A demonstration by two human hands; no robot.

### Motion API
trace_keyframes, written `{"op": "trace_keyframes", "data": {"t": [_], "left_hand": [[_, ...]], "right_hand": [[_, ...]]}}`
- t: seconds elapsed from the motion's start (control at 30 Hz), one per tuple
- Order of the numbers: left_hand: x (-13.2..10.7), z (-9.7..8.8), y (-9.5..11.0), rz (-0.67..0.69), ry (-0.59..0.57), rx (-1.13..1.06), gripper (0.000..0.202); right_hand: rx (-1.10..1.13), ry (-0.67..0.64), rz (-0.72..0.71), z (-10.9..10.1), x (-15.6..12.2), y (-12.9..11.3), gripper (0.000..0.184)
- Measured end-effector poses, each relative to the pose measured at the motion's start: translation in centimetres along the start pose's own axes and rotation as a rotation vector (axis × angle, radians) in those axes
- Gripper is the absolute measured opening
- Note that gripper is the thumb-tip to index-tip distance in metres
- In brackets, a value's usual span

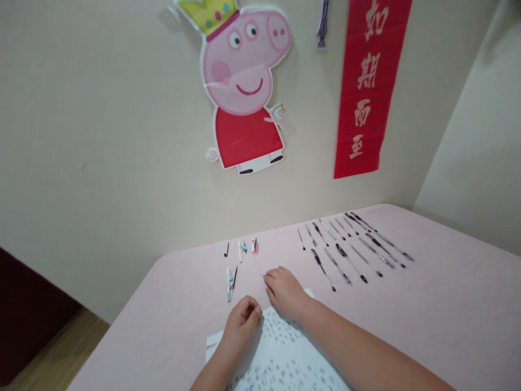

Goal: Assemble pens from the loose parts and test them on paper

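A sheet of white paper [280, 358] covered with small dark marks lies at the table's near edge. Above its left part rests my left hand [243, 321], fingers curled in and thumb against them; whatever is inside, if anything, is hidden. My right hand [284, 288] reaches past the paper's far edge, its fingers drawn together low over the cloth. A faint pale bit shows by those fingertips, too small to name. Left of the hands lie a white pen [228, 285], a thin black stick [235, 277] and a small light-blue piece [231, 277].
Two rows of pens and refills lie at the right, among them a black-capped pen [350, 262]. At the back left are a white-and-blue pen [240, 252] and a pink item [254, 246]. Pink cloth [163, 326] covers the table against the wall, under a pig cutout [248, 136].
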State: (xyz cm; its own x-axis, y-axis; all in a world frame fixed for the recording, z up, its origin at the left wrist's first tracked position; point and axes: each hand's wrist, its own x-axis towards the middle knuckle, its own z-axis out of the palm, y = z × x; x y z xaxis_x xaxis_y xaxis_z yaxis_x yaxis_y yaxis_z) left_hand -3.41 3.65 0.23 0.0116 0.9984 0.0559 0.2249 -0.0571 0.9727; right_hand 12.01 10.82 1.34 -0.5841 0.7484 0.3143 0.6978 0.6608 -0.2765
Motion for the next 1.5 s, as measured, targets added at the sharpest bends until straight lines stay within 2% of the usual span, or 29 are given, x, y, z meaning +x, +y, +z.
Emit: {"op": "trace_keyframes", "data": {"t": [0.23,0.4,0.5,0.6,0.7,0.87,1.03,1.1,1.17,1.33,1.5], "left_hand": [[0.1,0.0,0.1,-0.006,0.01,-0.01,0.018],[0.1,-0.1,0.1,0.01,0.029,-0.057,0.02],[0.2,-0.3,0.1,0.005,0.095,-0.094,0.02],[0.4,-0.7,-0.1,-0.023,0.194,-0.132,0.035],[0.6,-0.9,-0.8,-0.027,0.224,-0.133,0.044],[1.1,-1.0,-2.0,0.091,0.26,-0.145,0.034],[1.0,-1.1,-1.6,0.084,0.282,-0.143,0.03],[0.7,-1.0,-1.0,0.082,0.239,-0.153,0.027],[0.5,-0.9,-0.5,0.054,0.235,-0.144,0.025],[0.1,-0.6,0.5,-0.029,0.313,-0.166,0.036],[0.1,-0.7,0.7,-0.013,0.36,-0.154,0.048]], "right_hand": [[-0.005,0.004,-0.02,0.4,0.5,0.9,0.025],[0.082,0.103,-0.021,0.7,0.5,1.0,0.029],[0.185,0.182,-0.11,0.6,0.4,0.5,0.031],[0.259,0.205,-0.251,0.4,0.3,-0.5,0.033],[0.298,0.224,-0.356,0.3,0.2,-1.6,0.034],[0.376,0.287,-0.486,0.3,0.0,-3.2,0.039],[0.45,0.316,-0.581,0.2,-0.4,-3.7,0.044],[0.49,0.332,-0.537,-0.1,-0.5,-3.5,0.041],[0.515,0.361,-0.433,-0.3,-0.5,-3.1,0.037],[0.442,0.409,-0.143,0.2,0.0,-1.1,0.039],[0.364,0.398,0.03,0.9,0.6,0.9,0.038]]}}
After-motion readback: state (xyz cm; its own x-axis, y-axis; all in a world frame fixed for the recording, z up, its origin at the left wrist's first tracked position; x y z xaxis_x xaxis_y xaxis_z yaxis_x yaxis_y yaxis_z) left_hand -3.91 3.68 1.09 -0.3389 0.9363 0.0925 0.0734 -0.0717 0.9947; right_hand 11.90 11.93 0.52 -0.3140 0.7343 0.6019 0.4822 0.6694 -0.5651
